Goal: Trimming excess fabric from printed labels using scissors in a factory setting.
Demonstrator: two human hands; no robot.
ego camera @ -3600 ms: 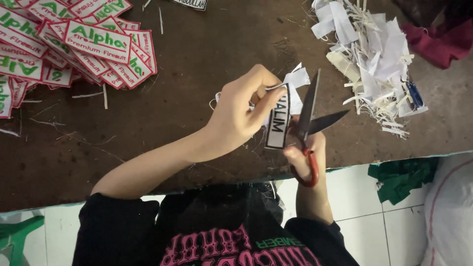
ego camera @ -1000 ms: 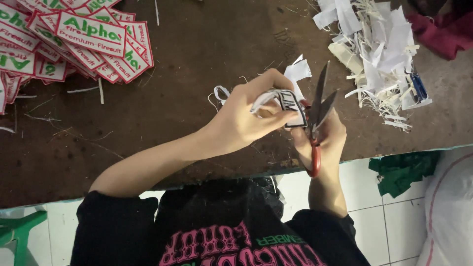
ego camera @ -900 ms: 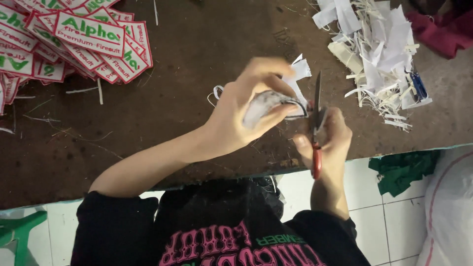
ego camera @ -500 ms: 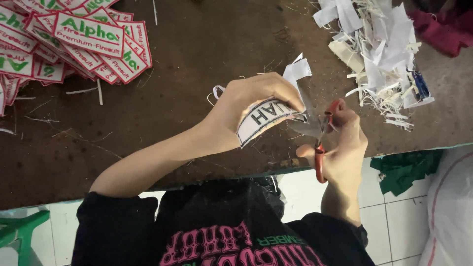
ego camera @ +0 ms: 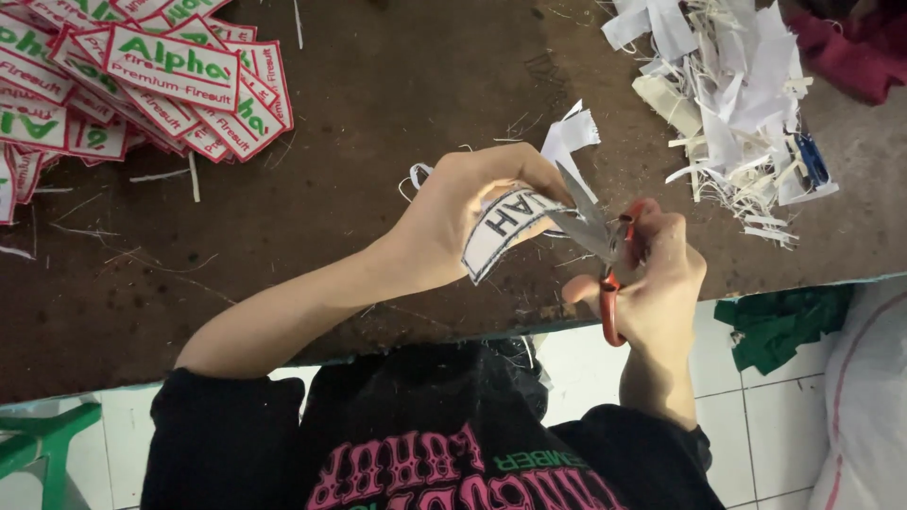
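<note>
Left hand [ego camera: 463,212] is curled around a white patch [ego camera: 499,229] with a dark border and dark letters, pinching it between thumb and fingers just above the near edge of the table [ego camera: 378,104]. Right hand [ego camera: 657,279] grips a pair of scissors [ego camera: 605,247] by their red handles, fingers through the loops; the grey blades stand apart and their tips touch the right end of the patch.

That table is a dark brown, scuffed board, littered with loose threads and thin white offcuts. At its far left lies a heap of finished patches [ego camera: 142,80], white with red borders and green letters, overlapping one another. At the far right sits a pile of white scraps [ego camera: 732,94], with a dark red cloth [ego camera: 850,52] beyond it in the corner.

Below the table edge the floor is white tile [ego camera: 775,434]. A green cloth [ego camera: 779,321] lies there on the right beside a white sack [ego camera: 869,406], and part of a green stool [ego camera: 42,449] shows at the lower left.
</note>
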